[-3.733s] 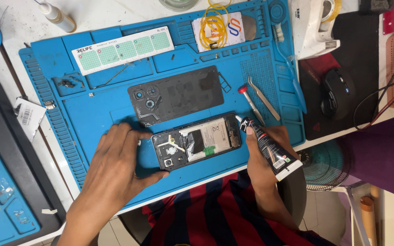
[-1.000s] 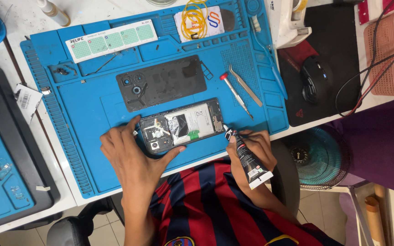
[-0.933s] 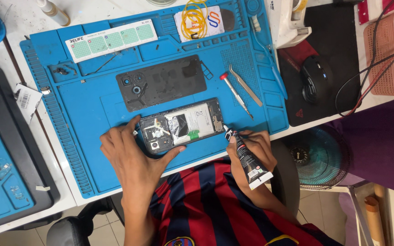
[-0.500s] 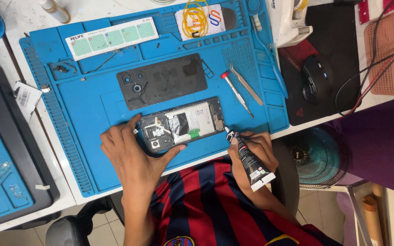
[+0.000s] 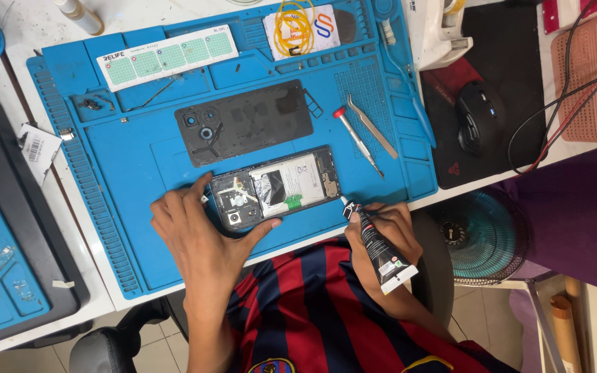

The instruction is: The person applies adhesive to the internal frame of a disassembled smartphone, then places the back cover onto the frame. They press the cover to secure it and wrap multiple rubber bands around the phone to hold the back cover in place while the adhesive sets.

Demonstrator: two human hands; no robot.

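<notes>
Left hand [image 5: 198, 231] pins open phone [image 5: 276, 188] flat on blue mat [image 5: 126, 207], fingers spread around its left end. Right hand [image 5: 381, 228] clamps glue tube [image 5: 376, 243], nozzle at phone's right edge. Phone likely light, rigid, insides fragile; hold edges. Tube soft.

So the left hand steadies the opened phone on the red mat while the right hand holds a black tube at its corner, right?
Not quite: the mat is blue, not red, as the head view shows. The left hand steadies the opened phone while the right hand holds the black tube at its corner.
</notes>
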